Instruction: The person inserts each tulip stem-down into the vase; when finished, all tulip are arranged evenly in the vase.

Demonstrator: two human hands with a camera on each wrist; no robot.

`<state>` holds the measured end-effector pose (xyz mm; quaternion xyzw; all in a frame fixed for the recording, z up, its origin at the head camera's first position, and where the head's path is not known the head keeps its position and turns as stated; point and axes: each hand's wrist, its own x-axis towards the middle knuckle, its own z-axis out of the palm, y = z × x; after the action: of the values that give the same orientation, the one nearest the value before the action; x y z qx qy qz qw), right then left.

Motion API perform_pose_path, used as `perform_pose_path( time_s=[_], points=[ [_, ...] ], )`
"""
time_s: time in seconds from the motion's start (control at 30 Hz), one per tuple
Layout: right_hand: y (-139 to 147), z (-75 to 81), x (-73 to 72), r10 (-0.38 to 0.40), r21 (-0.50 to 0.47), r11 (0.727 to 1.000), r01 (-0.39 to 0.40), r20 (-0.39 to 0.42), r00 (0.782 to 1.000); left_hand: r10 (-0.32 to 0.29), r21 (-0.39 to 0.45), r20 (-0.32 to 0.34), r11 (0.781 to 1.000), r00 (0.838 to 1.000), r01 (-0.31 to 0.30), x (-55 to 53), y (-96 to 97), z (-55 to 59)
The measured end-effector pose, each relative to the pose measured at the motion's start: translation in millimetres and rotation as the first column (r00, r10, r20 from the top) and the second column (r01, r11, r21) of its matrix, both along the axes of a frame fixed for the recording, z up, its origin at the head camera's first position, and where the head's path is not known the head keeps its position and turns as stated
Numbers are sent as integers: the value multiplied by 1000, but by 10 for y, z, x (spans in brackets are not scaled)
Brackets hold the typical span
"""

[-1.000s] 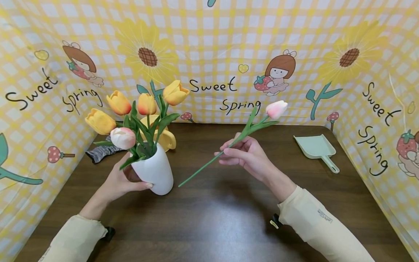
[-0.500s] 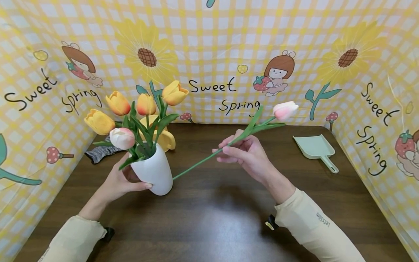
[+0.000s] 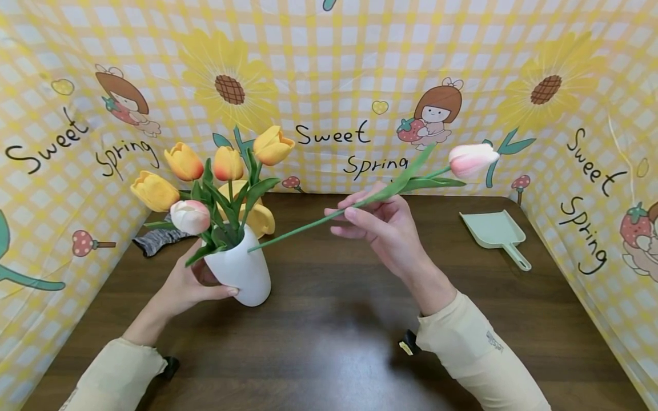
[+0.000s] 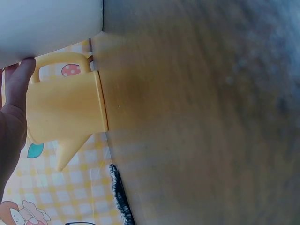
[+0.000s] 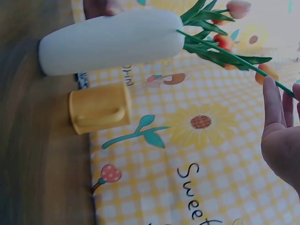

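A white vase (image 3: 240, 274) stands at the left of the table, filled with several yellow-orange tulips (image 3: 184, 162) and one pink-white tulip (image 3: 190, 217). My left hand (image 3: 192, 285) grips the vase around its left side, thumb across the front; its other fingers are mostly hidden behind. My right hand (image 3: 385, 228) pinches the green stem of a second pink-white tulip (image 3: 473, 160) between thumb and fingers. That stem slants down to the left, and its tip overlaps the vase just below the rim in the head view. The bloom points to the upper right.
Behind the vase stands a yellow watering can (image 4: 65, 105), partly hidden in the head view. A grey knitted piece of cloth (image 3: 156, 242) lies at the back left. A pale green dustpan (image 3: 494, 231) rests at the back right. Checked cloth (image 3: 329, 74) walls surround the brown table (image 3: 319, 342).
My right hand has risen slightly and the held tulip has tilted flatter, its bloom shifting right. The stem's lower end has moved up and left to the vase's upper side. My left hand stays put.
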<state>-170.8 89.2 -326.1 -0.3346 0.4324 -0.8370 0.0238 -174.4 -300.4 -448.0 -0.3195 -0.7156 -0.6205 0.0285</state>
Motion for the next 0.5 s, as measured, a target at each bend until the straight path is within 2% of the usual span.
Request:
perform_pose_path(
  time_s=[0.3, 0.5],
  points=[
    [-143, 170, -20, -13, -33, 999, 11, -62, 998, 3, -16, -12, 1000, 1000, -4, -1, 7, 26],
    [-279, 228, -19, -42, 6, 999, 43, -89, 995, 0, -8, 2, 1000, 1000, 0, -5, -5, 7]
  ],
)
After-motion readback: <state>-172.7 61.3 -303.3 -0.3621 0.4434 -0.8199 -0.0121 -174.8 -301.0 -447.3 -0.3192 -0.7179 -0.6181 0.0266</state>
